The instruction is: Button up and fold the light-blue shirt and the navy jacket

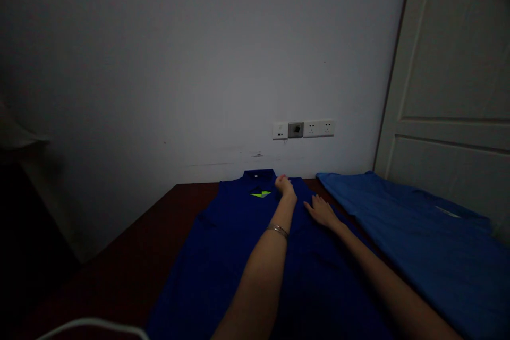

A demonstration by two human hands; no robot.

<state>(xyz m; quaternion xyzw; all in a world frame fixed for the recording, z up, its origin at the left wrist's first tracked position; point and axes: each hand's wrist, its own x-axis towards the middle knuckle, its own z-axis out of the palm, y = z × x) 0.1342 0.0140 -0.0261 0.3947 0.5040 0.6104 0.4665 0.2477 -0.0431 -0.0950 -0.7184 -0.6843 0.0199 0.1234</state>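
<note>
A dark blue collared shirt (239, 244) lies spread out, its collar toward the wall and a lime-green patch below the neck. At the shoulder just right of the collar, my left hand (284, 186) has its fingers closed on the shirt's fabric; a bracelet circles that wrist. My right hand (322, 211) rests palm down on the shirt's right side, fingers stretched out. My forearms hide part of the shirt's front.
Beneath the shirt is a dark reddish-brown table (159, 223). A lighter blue garment (414, 228) lies flat to the right. Sockets and a switch (303, 129) are on the wall behind. A panelled door (458, 90) stands right; a pale cord (95, 322) curves at bottom left.
</note>
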